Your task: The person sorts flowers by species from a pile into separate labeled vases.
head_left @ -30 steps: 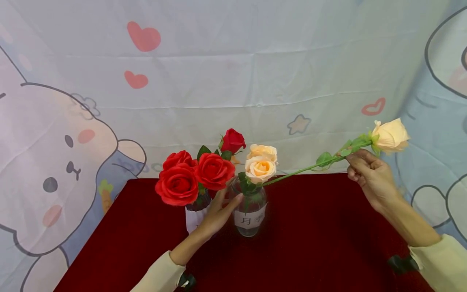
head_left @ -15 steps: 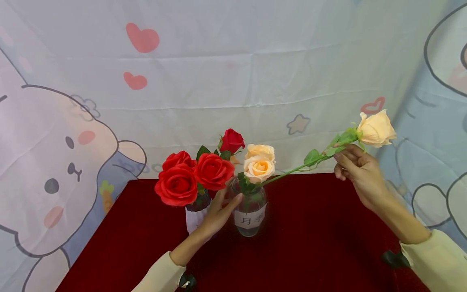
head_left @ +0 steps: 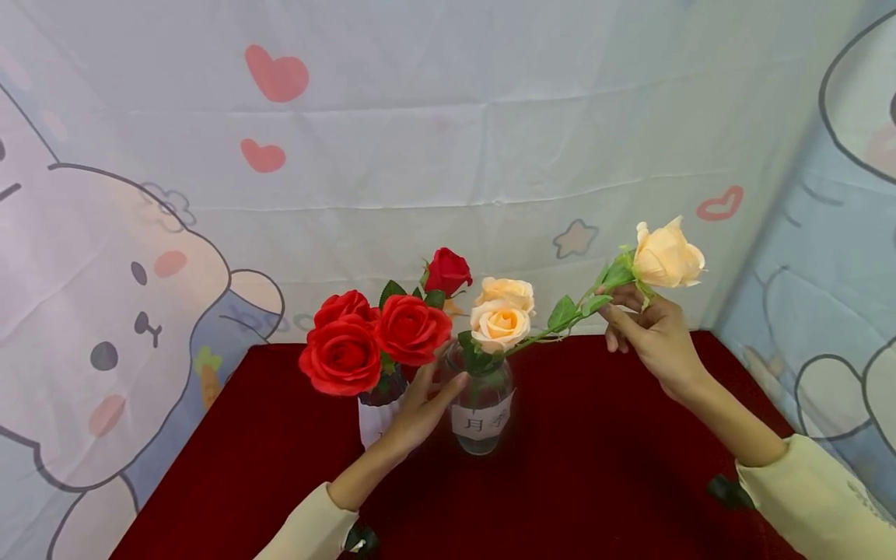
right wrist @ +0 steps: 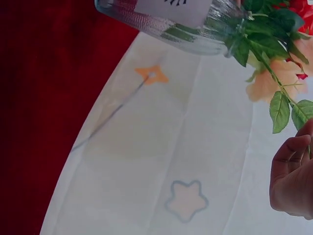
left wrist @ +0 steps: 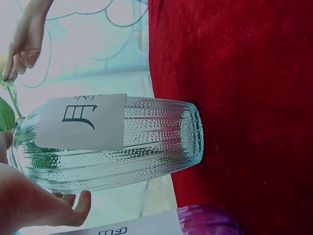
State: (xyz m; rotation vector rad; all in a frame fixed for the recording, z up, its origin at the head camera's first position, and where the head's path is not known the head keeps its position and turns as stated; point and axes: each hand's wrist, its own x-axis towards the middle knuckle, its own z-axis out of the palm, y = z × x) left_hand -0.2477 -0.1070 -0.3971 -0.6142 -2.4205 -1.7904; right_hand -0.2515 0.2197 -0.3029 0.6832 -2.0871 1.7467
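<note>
In the head view my right hand pinches the green stem of a pale peach rose just below its bloom. The stem slants down to the left, and its lower end reaches the mouth of a clear glass vase. Two more peach roses stand in that vase. My left hand grips the vase near its neck from the left, thumb in front. Ribbed, dotted glass and a paper label show in the left wrist view. Leaves on the held stem appear in the right wrist view.
Left of the clear vase, several red roses stand in a second vase with a white label; it looks purple in the left wrist view. A red cloth covers the table, and a printed curtain hangs behind it.
My right hand has moved left with the peach rose, bringing its bloom closer to the vase and making the stem steeper. The left hand and both vases have stayed in place.
</note>
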